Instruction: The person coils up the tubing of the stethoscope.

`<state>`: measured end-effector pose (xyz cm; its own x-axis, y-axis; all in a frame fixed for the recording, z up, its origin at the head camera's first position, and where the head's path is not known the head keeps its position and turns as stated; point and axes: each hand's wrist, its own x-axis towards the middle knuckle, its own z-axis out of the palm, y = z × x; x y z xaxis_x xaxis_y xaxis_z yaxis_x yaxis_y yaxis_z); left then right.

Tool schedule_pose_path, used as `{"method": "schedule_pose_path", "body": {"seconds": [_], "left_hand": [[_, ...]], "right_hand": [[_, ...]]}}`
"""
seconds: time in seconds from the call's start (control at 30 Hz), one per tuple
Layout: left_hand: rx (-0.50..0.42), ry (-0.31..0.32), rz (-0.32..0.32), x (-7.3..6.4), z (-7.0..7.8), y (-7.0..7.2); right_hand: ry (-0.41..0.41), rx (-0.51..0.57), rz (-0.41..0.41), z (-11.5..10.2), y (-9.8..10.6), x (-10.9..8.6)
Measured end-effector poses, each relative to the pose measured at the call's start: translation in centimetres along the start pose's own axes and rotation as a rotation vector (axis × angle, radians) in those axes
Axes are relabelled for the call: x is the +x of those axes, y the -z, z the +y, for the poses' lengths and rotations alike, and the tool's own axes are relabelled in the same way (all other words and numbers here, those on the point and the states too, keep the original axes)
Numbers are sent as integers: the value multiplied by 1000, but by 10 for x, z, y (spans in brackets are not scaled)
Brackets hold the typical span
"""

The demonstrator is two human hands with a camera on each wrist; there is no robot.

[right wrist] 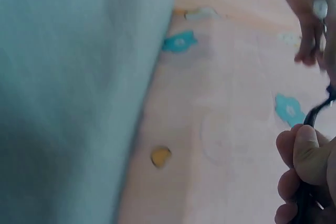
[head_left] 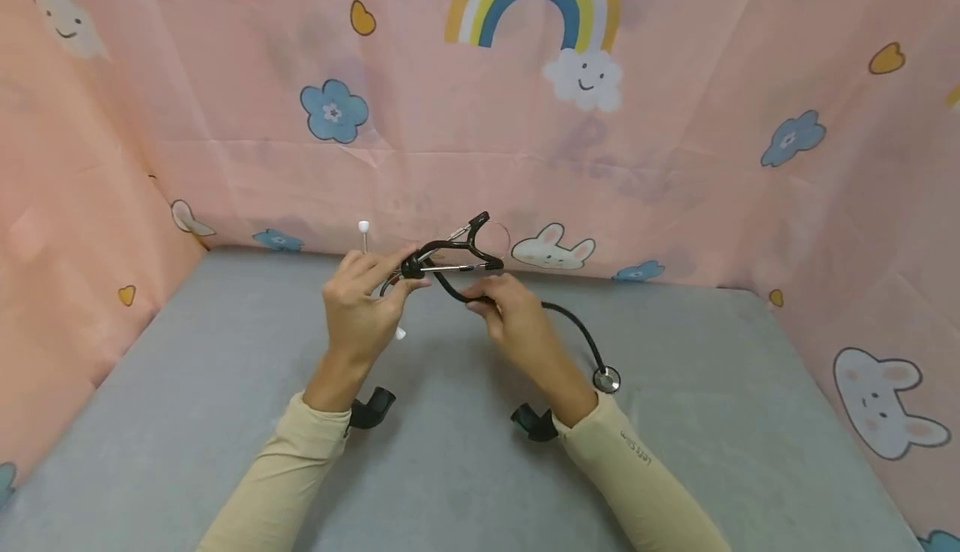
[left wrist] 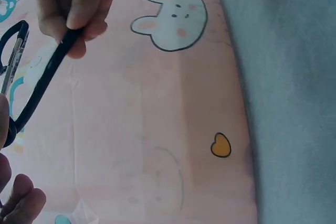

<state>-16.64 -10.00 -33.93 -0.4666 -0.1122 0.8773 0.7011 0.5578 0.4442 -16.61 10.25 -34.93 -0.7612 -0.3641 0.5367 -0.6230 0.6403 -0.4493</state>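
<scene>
A black stethoscope (head_left: pixel 469 244) is held up over the far part of the table, its tubing looped and crossed at a knot-like bunch. My left hand (head_left: pixel 357 302) pinches it at that bunch, thumb and fingers on either side. White ear tips (head_left: pixel 363 226) stick out above and below this hand. Just to the right, my right hand (head_left: pixel 517 318) grips the tubing, thumb against curled fingers, as the right wrist view shows along the black tube (right wrist: pixel 311 116). From there the tube arcs right and down to the round metal chest piece (head_left: pixel 607 379).
A grey cloth-covered table (head_left: pixel 450 477) lies under both hands. Pink printed curtain (head_left: pixel 420 177) encloses its back and sides. Black wrist-worn mounts (head_left: pixel 372 408) show at both sleeve cuffs.
</scene>
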Motion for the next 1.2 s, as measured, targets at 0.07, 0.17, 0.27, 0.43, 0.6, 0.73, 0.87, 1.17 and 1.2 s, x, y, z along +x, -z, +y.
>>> {"method": "schedule_pose_path", "body": {"seconds": [0.07, 0.17, 0.27, 0.43, 0.6, 0.73, 0.87, 1.17, 1.2], "left_hand": [[31, -13, -20, -1, -2, -1], [86, -44, -41, -3, -5, -2], [146, -93, -61, -3, -7, -3], [215, -161, -110, -6, -8, -6], [289, -141, -221, -10, -6, -7], [353, -140, -335, -16, -1, -7], [370, -190, -399, -20, 2, -11], [267, -402, -601, -22, 10, -18], [238, -410, -626, -22, 10, -18]], "right_hand": [[-5, 33, -8, -4, -7, -8], [1, 66, -3, -11, -11, -15], [-7, 78, 14, -17, -9, -17], [7, 61, -22, -26, 0, -18], [-45, 110, -79, -30, 7, -16], [-146, 226, -125, -28, 12, -13], [-225, 331, -184, -22, 17, -10], [-190, 186, -59, -5, 28, -12], [-159, 139, -36, -3, 28, -12]]}}
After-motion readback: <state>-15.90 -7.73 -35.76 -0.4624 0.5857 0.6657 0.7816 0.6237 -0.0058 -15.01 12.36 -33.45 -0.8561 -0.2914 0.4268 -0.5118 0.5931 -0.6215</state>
